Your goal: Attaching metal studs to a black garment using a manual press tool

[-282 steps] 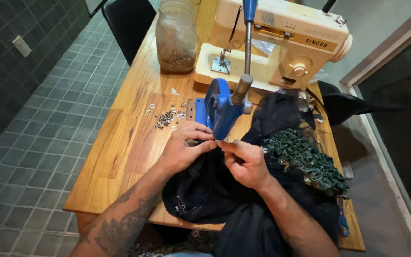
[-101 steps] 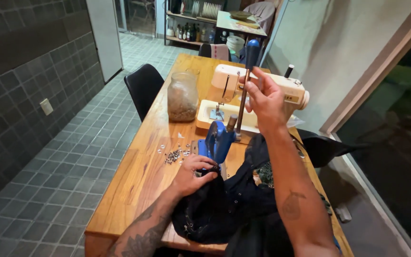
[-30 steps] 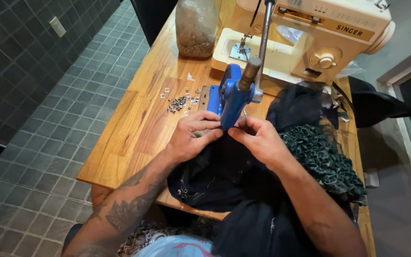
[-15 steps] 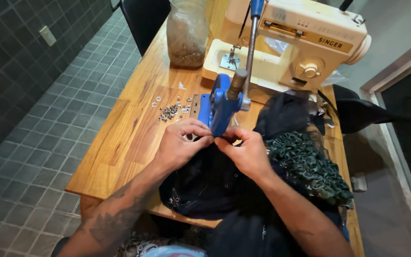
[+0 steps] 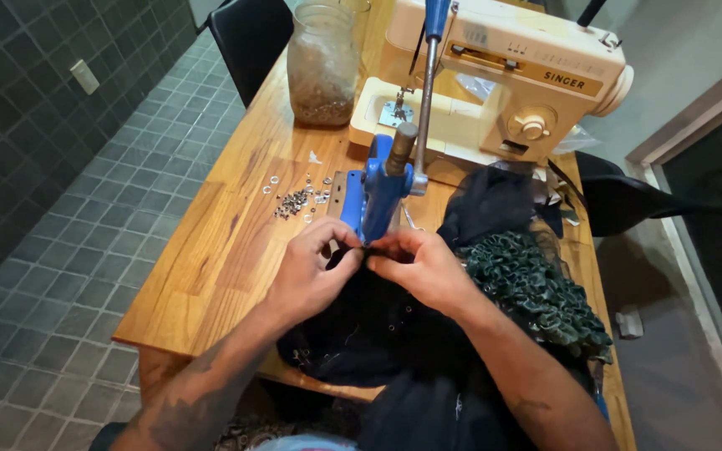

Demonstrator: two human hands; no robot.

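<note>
A black garment (image 5: 378,334) lies across the near part of the wooden table (image 5: 227,242), with a dark green ruffled trim (image 5: 536,292) on its right side. My left hand (image 5: 315,271) and my right hand (image 5: 419,263) pinch the garment's edge together just in front of the base of a blue hand press (image 5: 378,188). The press has a long upright lever (image 5: 428,75) with a blue grip. A small heap of metal eyelets (image 5: 298,199) lies to the left of the press.
A cream sewing machine (image 5: 503,79) stands at the back of the table, with a glass jar (image 5: 323,63) holding small metal pieces to its left. A black chair (image 5: 248,33) sits behind the table, another black chair (image 5: 637,200) at the right. Dark tiled floor lies to the left.
My right hand came off the press lever and returned to the garment. Both hands now hold the fabric edge at the press base, and the view has shifted slightly.
</note>
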